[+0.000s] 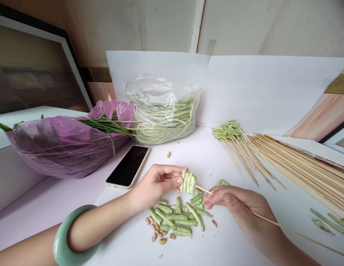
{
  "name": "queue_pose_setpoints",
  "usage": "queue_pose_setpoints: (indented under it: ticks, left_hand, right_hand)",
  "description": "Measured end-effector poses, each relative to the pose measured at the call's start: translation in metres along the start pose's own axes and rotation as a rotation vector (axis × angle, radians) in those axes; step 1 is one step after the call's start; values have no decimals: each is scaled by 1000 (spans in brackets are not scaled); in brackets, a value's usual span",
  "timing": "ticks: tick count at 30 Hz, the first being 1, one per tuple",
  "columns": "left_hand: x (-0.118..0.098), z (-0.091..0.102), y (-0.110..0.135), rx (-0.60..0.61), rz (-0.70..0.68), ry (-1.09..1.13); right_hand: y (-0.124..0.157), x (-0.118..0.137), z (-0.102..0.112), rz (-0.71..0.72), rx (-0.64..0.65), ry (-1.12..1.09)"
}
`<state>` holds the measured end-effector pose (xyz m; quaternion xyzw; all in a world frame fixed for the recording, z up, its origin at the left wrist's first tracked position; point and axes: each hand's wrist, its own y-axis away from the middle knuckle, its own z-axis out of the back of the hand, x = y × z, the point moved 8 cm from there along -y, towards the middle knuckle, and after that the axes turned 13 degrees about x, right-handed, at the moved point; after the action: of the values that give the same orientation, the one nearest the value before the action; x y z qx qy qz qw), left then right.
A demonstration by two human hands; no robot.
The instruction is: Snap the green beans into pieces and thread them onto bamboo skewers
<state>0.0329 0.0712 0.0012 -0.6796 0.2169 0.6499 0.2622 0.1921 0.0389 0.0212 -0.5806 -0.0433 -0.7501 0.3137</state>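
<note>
My left hand [157, 183] pinches a folded, zigzag length of pale green bean [188, 183] between thumb and fingers. My right hand [235, 204] grips a thin wooden skewer [260, 215], whose tip reaches the folded bean's right side. Below both hands lies a loose pile of cut green bean pieces [174, 218], with several tan seeds [156, 229] beside it. A jade-green bangle [70, 236] circles my left wrist.
A black-screened phone [128, 166] lies left of my hands, beside a purple bag of long green leaves [63, 144]. Behind stands a clear bag of long beans [163, 118]. Right are bean-loaded skewers [228, 130], a bundle of bare skewers [299, 173], and more bean pieces [328, 221].
</note>
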Motion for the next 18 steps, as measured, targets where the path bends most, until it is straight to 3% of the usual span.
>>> queue_pose_setpoints:
  ticks: [3,5,8,13,18]
  left_hand:
    - [-7,9,5,-131,-39,-175]
    - [-10,10,6,-146,-2,-351]
    - [-13,-1,5,-6,45,-652]
    - [-16,-27,5,307,-69,-929]
    - [-15,-28,5,379,-74,-959]
  right_hand:
    - [2,0,7,-3,-66,11]
    - [6,1,16,-5,-151,1]
    - [11,0,31,-11,-286,-33]
    - [13,3,42,33,-355,-70]
    - [11,4,39,38,-332,-59]
